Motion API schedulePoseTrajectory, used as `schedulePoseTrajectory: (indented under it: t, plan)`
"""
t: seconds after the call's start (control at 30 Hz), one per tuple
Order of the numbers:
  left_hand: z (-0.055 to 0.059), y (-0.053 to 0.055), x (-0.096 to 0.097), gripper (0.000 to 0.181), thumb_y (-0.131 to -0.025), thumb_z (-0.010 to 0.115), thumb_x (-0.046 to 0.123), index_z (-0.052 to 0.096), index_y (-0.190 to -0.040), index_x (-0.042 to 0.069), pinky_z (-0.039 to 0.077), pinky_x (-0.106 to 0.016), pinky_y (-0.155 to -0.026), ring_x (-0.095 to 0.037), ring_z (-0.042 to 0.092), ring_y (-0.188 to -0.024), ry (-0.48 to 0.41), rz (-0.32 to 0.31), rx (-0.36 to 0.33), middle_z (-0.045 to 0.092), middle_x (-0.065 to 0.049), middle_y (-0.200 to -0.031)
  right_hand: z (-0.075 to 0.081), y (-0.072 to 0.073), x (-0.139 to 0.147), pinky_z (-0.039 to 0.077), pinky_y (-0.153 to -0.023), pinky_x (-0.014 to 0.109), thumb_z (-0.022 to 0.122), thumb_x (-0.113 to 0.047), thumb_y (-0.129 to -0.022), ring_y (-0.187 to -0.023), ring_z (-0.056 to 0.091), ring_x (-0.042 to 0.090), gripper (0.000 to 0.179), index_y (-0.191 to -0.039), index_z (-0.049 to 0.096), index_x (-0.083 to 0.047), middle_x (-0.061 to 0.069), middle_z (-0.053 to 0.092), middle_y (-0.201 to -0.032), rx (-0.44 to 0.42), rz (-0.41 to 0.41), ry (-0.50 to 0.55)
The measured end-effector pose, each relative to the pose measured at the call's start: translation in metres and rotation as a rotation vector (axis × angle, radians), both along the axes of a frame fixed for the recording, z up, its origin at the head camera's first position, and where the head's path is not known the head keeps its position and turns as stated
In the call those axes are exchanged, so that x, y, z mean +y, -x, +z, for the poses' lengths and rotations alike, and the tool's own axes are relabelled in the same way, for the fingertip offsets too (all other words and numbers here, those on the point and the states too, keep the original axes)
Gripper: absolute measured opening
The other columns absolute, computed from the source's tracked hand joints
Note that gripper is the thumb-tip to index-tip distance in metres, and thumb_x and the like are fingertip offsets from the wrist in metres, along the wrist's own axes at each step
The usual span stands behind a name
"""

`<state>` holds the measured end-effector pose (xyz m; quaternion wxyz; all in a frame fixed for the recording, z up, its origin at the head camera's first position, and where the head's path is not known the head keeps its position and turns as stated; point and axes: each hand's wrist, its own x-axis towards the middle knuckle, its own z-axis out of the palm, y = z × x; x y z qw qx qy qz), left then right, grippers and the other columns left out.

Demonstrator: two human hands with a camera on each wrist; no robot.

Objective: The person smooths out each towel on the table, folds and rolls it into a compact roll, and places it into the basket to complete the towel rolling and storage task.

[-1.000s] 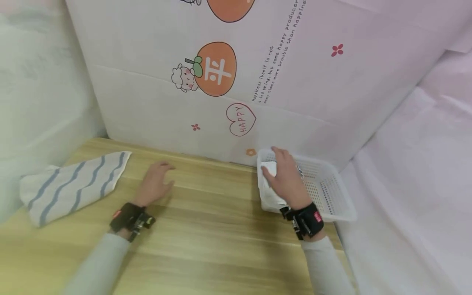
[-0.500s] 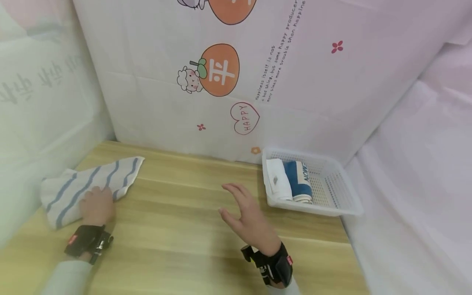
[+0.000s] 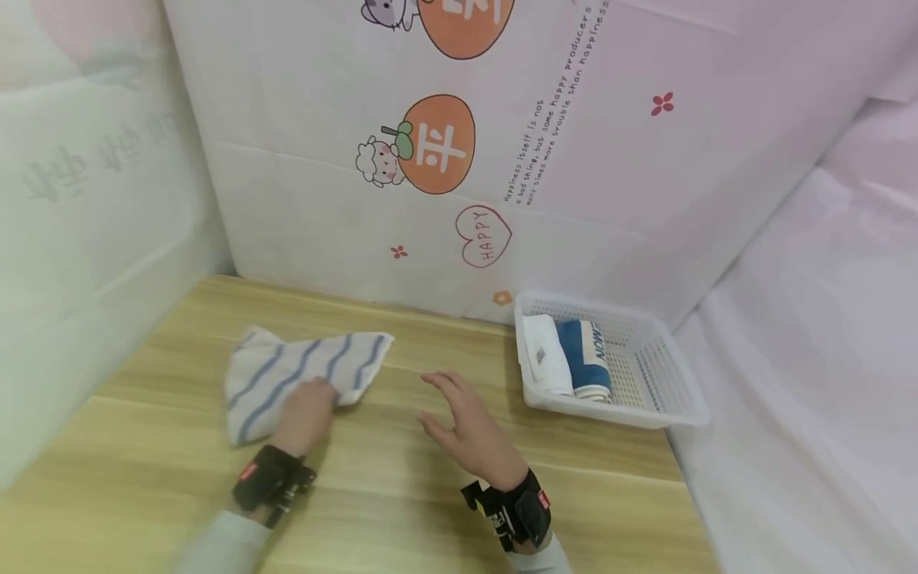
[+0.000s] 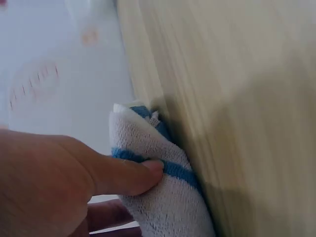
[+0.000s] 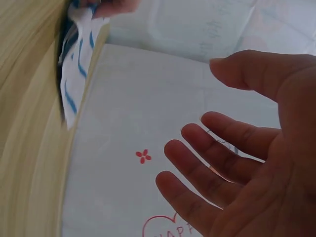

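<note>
A white towel with wavy blue stripes (image 3: 287, 383) is spread loosely over the left-middle of the wooden table. My left hand (image 3: 308, 414) grips its near side; in the left wrist view the thumb (image 4: 131, 175) presses on a blue stripe of the towel (image 4: 168, 207), with fingers behind the cloth. To the right of the towel my right hand (image 3: 476, 434) hovers over the table with nothing in it. In the right wrist view the right hand's fingers (image 5: 197, 168) are spread and relaxed, thumb apart, and the towel (image 5: 76, 74) shows at upper left.
A white plastic basket (image 3: 649, 414) stands at the back right against the wall covering. It holds a rolled white towel (image 3: 547, 355) and a rolled blue and cream towel (image 3: 584, 363) side by side. Printed white sheets (image 3: 574, 239) wall in the table's back and sides.
The right hand has left the basket and come to mid-table. The left hand has reached left, taken hold of the striped towel and drawn it rightward across the table.
</note>
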<state>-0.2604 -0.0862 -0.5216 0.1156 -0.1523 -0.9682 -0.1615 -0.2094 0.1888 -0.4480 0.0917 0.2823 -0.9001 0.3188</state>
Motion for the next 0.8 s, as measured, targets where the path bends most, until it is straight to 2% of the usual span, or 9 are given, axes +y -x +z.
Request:
schedulePoseTrajectory:
  t: [0.1, 0.2, 0.33, 0.43, 0.53, 0.6, 0.67, 0.73, 0.8]
  plan:
    - [-0.001, -0.008, 0.043, 0.008, -0.081, 0.067, -0.005, 0.068, -0.080, 0.002, 0.054, -0.047, -0.059, -0.034, 0.061, -0.068, -0.003, -0.078, 0.040, 0.064, -0.016, -0.077, -0.011, 0.005, 0.004, 0.045, -0.111, 0.045, 0.072, -0.018, -0.095, -0.134, 0.052, 0.027, 0.057, -0.146, 0.050, -0.009, 0.011, 0.054, -0.143, -0.035, 0.005, -0.025]
    - [-0.002, -0.015, 0.076, 0.010, -0.080, 0.069, -0.004, 0.070, -0.081, 0.005, 0.054, -0.045, -0.061, -0.031, 0.062, -0.069, -0.018, -0.149, 0.043, 0.064, -0.013, -0.077, -0.026, 0.014, 0.007, 0.044, -0.111, 0.048, 0.077, -0.010, -0.088, -0.132, 0.052, 0.030, 0.062, -0.144, 0.051, -0.006, 0.015, 0.056, -0.142, -0.091, 0.026, -0.066]
    - [-0.002, -0.019, 0.104, 0.013, -0.084, 0.066, -0.004, 0.070, -0.083, 0.008, 0.056, -0.041, -0.067, -0.026, 0.064, -0.072, -0.110, -0.255, -0.026, 0.067, -0.007, -0.078, -0.050, 0.027, 0.009, 0.048, -0.107, 0.044, 0.077, -0.002, -0.085, -0.124, 0.058, 0.030, 0.055, -0.137, 0.058, -0.002, 0.014, 0.063, -0.132, -0.146, 0.058, -0.139]
    - [-0.002, -0.020, 0.114, 0.016, -0.088, 0.064, -0.003, 0.069, -0.083, 0.011, 0.056, -0.039, -0.070, -0.024, 0.066, -0.075, -0.204, -0.320, -0.102, 0.069, -0.004, -0.080, -0.065, 0.034, 0.010, 0.052, -0.101, 0.039, 0.071, 0.002, -0.088, -0.116, 0.063, 0.027, 0.042, -0.129, 0.064, -0.003, 0.011, 0.068, -0.123, -0.180, 0.064, -0.180]
    - [-0.001, -0.021, 0.118, 0.011, -0.091, 0.065, 0.001, 0.071, -0.089, 0.011, 0.057, -0.040, -0.074, -0.024, 0.068, -0.083, -0.257, -0.329, -0.147, 0.072, -0.005, -0.088, -0.071, 0.037, 0.012, 0.054, -0.097, 0.035, 0.067, 0.000, -0.092, -0.111, 0.066, 0.024, 0.032, -0.124, 0.066, -0.005, 0.009, 0.071, -0.118, -0.212, 0.045, -0.183]
    - [0.000, -0.020, 0.118, 0.013, -0.090, 0.068, 0.001, 0.072, -0.100, 0.009, 0.058, -0.042, -0.078, -0.027, 0.069, -0.090, -0.279, -0.309, -0.151, 0.073, -0.007, -0.096, -0.070, 0.037, 0.013, 0.054, -0.094, 0.033, 0.067, -0.005, -0.095, -0.108, 0.066, 0.020, 0.029, -0.124, 0.066, -0.007, 0.007, 0.071, -0.117, -0.224, 0.026, -0.169]
    - [0.002, -0.017, 0.117, 0.017, -0.090, 0.068, 0.002, 0.070, -0.106, 0.007, 0.057, -0.044, -0.081, -0.027, 0.068, -0.094, -0.308, -0.287, -0.156, 0.072, -0.008, -0.100, -0.066, 0.037, 0.015, 0.055, -0.087, 0.031, 0.066, -0.011, -0.098, -0.098, 0.067, 0.016, 0.023, -0.121, 0.066, -0.011, 0.003, 0.071, -0.111, -0.234, 0.012, -0.138]
    - [0.006, -0.014, 0.116, 0.016, -0.092, 0.064, 0.001, 0.068, -0.107, 0.007, 0.056, -0.042, -0.080, -0.025, 0.067, -0.092, -0.339, -0.274, -0.160, 0.070, -0.007, -0.098, -0.060, 0.037, 0.017, 0.054, -0.076, 0.027, 0.064, -0.017, -0.100, -0.084, 0.064, 0.010, 0.014, -0.113, 0.067, -0.014, -0.001, 0.069, -0.098, -0.242, -0.003, -0.107]
    - [0.009, -0.010, 0.114, 0.011, -0.095, 0.057, 0.002, 0.064, -0.101, 0.009, 0.053, -0.037, -0.073, -0.020, 0.062, -0.084, -0.368, -0.270, -0.163, 0.065, -0.003, -0.090, -0.055, 0.036, 0.019, 0.049, -0.066, 0.024, 0.062, -0.021, -0.102, -0.072, 0.057, 0.007, 0.008, -0.104, 0.067, -0.016, -0.005, 0.062, -0.085, -0.247, -0.013, -0.074]
